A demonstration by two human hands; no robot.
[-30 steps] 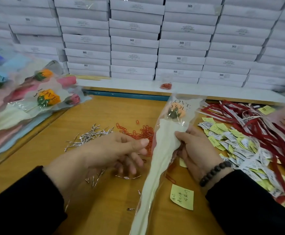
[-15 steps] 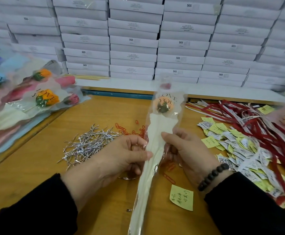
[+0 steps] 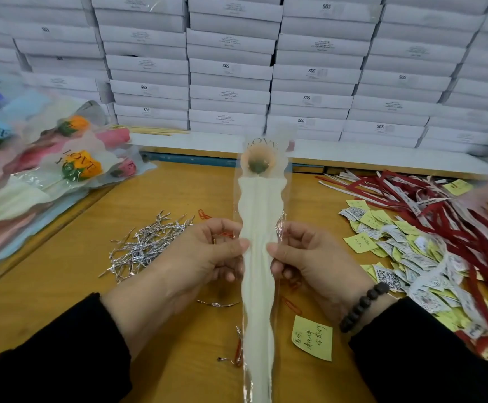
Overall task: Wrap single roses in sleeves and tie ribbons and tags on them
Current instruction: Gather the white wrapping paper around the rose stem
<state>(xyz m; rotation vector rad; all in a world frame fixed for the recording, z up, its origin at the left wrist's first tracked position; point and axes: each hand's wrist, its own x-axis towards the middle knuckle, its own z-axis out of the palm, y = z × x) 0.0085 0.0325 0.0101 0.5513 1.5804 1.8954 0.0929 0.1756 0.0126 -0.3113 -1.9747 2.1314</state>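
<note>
The sleeved rose [image 3: 258, 228] runs off the bottom edge, so its lower tip is cut off; the bloom is blurred behind the film printed "LOVE". It stands upright above the wooden table [image 3: 62, 280], between both hands. The left hand [image 3: 205, 257] and the right hand [image 3: 309, 257] each pinch an edge of the sleeve, thumb in front, fingers curled behind and partly hidden.
</note>
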